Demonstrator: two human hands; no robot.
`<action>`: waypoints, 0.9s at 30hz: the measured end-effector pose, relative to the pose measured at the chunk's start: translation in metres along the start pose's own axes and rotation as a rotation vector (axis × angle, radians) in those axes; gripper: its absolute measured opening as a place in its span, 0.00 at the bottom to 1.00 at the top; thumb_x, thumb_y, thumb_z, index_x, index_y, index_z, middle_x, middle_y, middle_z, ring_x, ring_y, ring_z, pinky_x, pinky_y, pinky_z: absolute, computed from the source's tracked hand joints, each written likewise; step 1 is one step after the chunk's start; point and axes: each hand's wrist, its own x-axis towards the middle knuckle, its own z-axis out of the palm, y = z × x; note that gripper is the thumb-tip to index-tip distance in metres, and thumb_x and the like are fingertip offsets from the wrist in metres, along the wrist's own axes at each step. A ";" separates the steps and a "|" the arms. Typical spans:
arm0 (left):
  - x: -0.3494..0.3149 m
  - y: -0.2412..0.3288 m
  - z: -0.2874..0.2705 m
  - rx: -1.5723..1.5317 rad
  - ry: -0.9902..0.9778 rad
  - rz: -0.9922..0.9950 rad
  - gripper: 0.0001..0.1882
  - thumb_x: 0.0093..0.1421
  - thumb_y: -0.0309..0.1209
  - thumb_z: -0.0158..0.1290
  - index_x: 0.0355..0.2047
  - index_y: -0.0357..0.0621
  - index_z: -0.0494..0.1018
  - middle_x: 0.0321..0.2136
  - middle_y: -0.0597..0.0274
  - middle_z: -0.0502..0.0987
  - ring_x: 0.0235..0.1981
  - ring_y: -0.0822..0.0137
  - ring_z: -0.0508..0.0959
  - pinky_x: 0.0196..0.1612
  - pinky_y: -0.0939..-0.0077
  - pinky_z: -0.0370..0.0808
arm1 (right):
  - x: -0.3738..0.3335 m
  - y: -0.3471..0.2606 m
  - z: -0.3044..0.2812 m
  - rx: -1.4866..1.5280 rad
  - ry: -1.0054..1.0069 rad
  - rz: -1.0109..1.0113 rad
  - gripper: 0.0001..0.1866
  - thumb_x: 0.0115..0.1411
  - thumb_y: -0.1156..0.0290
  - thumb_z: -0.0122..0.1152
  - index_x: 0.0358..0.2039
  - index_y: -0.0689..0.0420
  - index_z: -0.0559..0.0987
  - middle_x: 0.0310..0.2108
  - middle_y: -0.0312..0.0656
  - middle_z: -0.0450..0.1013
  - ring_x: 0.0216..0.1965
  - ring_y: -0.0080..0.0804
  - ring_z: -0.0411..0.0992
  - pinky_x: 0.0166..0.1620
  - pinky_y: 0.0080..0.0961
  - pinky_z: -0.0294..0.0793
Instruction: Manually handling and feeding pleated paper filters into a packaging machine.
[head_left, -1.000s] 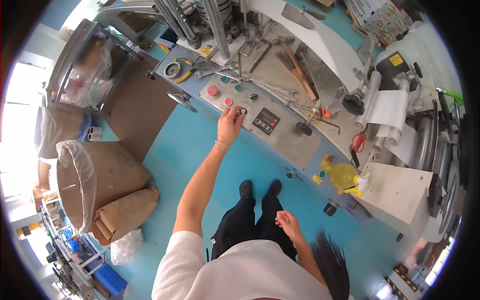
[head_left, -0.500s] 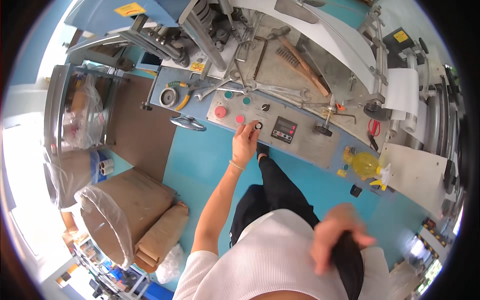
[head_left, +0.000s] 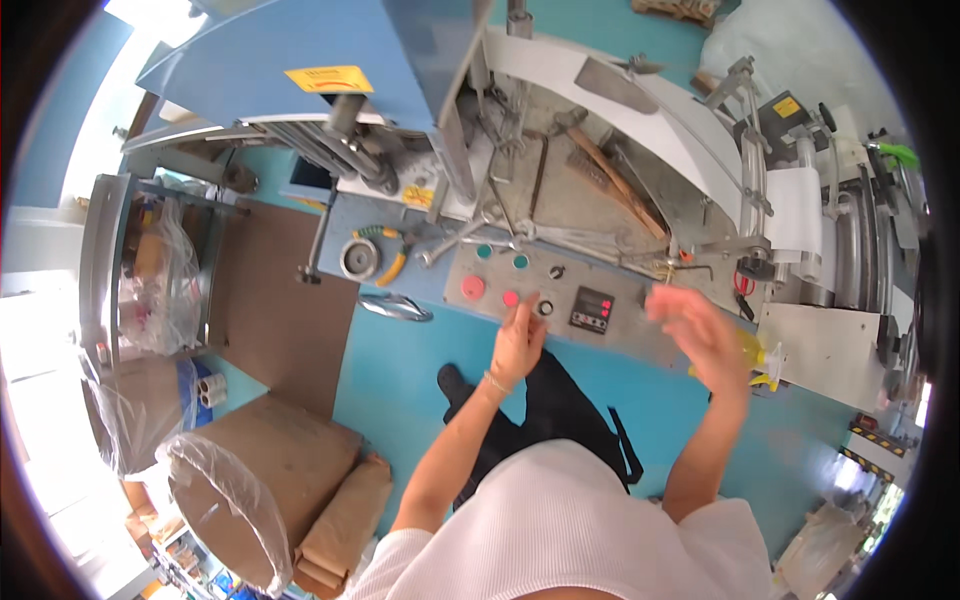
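My left hand (head_left: 518,342) is at the sloping metal control panel (head_left: 640,342), its thumb and index finger closed about the left side of a small black knob (head_left: 545,308). Just by those fingertips lies a flat red button (head_left: 511,298), and a bigger red button (head_left: 472,288) is farther left. To the right of the knob a small black display unit (head_left: 592,309) shows lit red digits. My right hand (head_left: 705,338) hangs over the panel's right end, blurred, fingers stretched out and holding nothing. It partly hides a yellow spray bottle (head_left: 752,350).
Behind the panel lie several wrenches (head_left: 455,242), a hammer (head_left: 610,165) and a wire brush (head_left: 590,172). Pliers with yellow-green handles (head_left: 395,265) rest at the left beside a metal ring (head_left: 359,258). A shiny handle (head_left: 396,307) juts from the machine's front. A large cardboard drum (head_left: 290,450) stands lower left.
My right hand has risen from beside my body to above the panel's right end. My left hand stays at the knob. The view has shifted, so the panel appears lower and farther right.
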 end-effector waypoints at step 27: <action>-0.385 -0.264 -0.086 0.690 -0.618 -1.234 0.54 0.52 0.68 0.52 0.70 0.49 0.48 0.55 0.36 0.63 0.54 0.38 0.68 0.54 0.40 0.66 | 0.081 0.194 0.005 -1.578 0.854 0.252 0.19 0.44 0.62 0.67 0.30 0.62 0.71 0.23 0.56 0.76 0.28 0.54 0.77 0.34 0.46 0.76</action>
